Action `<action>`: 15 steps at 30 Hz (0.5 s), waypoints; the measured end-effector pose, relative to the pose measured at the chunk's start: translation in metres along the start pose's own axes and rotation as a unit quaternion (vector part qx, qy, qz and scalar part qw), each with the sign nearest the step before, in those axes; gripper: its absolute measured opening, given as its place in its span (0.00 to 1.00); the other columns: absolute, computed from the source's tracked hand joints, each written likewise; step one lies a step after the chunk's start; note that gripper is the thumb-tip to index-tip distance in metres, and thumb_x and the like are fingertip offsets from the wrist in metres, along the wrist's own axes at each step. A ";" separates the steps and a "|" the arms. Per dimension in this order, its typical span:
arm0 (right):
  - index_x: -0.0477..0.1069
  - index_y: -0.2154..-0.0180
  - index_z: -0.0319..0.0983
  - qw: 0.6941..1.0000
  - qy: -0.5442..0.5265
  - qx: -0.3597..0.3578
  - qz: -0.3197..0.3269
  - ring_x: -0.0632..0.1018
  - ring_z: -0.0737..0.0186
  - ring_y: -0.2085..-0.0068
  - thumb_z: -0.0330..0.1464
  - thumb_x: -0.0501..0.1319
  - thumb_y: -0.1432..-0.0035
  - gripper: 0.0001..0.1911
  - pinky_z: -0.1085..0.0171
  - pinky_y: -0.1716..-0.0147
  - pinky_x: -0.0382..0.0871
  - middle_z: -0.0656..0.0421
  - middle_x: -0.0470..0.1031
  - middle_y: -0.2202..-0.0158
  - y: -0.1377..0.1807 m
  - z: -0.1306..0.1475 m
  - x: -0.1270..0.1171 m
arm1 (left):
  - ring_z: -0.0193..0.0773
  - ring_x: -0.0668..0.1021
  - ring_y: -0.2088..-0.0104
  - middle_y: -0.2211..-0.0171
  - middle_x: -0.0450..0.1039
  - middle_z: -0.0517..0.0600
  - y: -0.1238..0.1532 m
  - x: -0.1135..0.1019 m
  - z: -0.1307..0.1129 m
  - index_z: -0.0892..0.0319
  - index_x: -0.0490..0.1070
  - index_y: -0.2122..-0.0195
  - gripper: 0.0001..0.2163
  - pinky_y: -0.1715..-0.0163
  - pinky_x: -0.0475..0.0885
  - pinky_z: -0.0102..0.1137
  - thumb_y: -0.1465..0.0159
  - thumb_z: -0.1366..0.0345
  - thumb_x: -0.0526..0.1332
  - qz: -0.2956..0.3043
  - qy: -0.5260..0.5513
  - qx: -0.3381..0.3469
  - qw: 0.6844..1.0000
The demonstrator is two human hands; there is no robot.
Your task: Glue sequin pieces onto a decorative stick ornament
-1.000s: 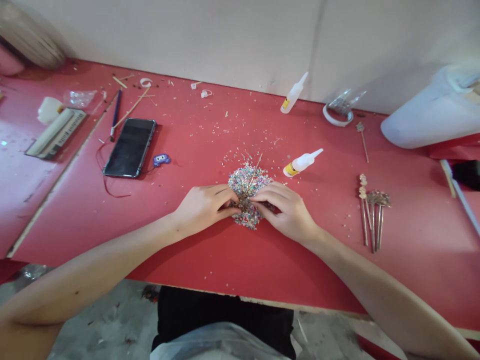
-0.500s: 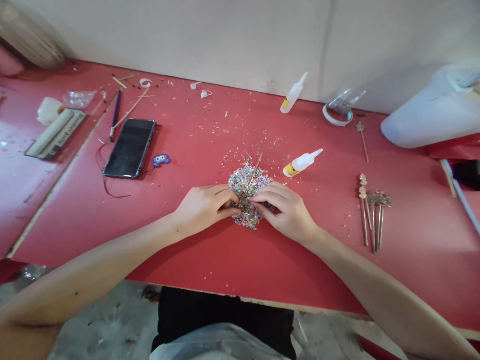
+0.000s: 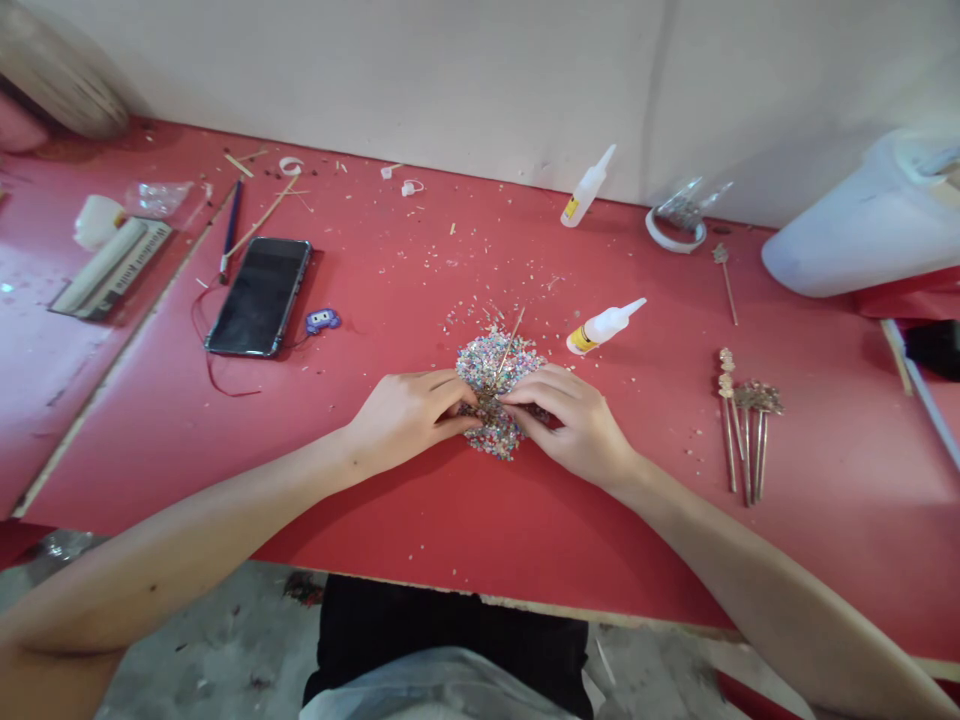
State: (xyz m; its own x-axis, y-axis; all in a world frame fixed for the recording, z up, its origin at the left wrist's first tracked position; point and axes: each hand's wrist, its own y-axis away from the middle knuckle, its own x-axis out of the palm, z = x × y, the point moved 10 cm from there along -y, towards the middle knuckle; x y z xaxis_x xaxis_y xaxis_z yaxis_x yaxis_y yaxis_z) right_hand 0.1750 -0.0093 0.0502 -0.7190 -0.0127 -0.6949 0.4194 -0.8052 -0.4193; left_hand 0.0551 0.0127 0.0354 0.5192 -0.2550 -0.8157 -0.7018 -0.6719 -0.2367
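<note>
A heap of small shiny multicoloured chips (image 3: pixel 491 352) lies on the red table between my hands. In the heap rests a metal hair stick (image 3: pixel 510 343), its thin shaft slanting up and away and its brownish ornate head near my fingertips. My left hand (image 3: pixel 421 408) is closed in a pinch at the left side of the head. From the right, my right hand (image 3: pixel 564 415) also pinches at the head, thumb and forefinger together. The fingertips partly cover the head, so its exact shape is hidden.
Two white glue bottles (image 3: pixel 604 326) stand beyond my right hand. Similar hair sticks (image 3: pixel 757 430) lie at right, near a large white cylinder (image 3: pixel 862 225). A phone (image 3: pixel 259 297), a purple charm (image 3: pixel 323 320) and a woodcut knife pack (image 3: pixel 112 270) lie left. Scattered chips dot the table.
</note>
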 end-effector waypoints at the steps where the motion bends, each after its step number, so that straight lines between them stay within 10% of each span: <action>1: 0.73 0.61 0.41 1.000 0.000 -0.001 0.000 0.76 0.61 0.64 0.26 0.61 0.39 0.05 0.59 0.62 0.72 0.57 0.77 0.66 0.000 0.000 0.000 | 0.28 0.72 0.76 0.72 0.73 0.44 0.000 0.000 0.000 0.59 0.73 0.64 0.11 0.74 0.62 0.24 0.34 0.56 0.62 0.000 -0.001 0.000 1.000; 15: 0.74 0.61 0.41 1.000 0.001 -0.002 0.006 0.76 0.60 0.64 0.27 0.61 0.39 0.05 0.59 0.62 0.72 0.56 0.78 0.66 0.000 0.000 0.001 | 0.28 0.72 0.75 0.72 0.73 0.44 0.000 -0.001 -0.001 0.59 0.73 0.64 0.12 0.74 0.62 0.24 0.34 0.55 0.61 0.000 0.000 0.001 1.000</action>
State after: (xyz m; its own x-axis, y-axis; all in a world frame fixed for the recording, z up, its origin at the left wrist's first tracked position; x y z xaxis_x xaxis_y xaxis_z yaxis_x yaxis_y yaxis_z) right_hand 0.1744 -0.0093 0.0490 -0.7129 -0.0221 -0.7010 0.4306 -0.8027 -0.4126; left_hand 0.0548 0.0125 0.0365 0.5187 -0.2544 -0.8162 -0.7028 -0.6705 -0.2376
